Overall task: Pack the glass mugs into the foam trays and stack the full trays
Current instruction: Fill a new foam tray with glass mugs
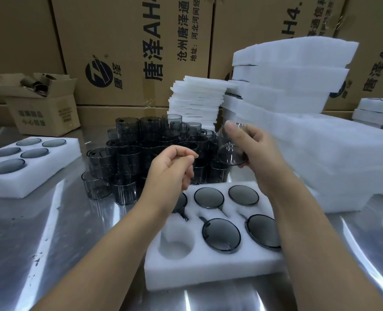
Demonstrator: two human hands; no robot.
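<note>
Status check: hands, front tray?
Right hand holds a mug. Left hand curled, empty. Front tray: one pocket free, unobstructed.

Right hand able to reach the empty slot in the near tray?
Probably yes: the slot is uncovered, and the left hand hovers farther back, not over it. The right hand holds a mug.

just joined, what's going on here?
A person is packing mugs into a foam tray on a metal table. The right hand holds one mug above the tray. The left hand hovers beside it, fingers curled, holding nothing. Five of the tray's six pockets are filled; the front-left pocket is empty. Loose mugs are piled behind, a second tray with mugs in it sits to the left, and stacked trays stand on the right.
</note>
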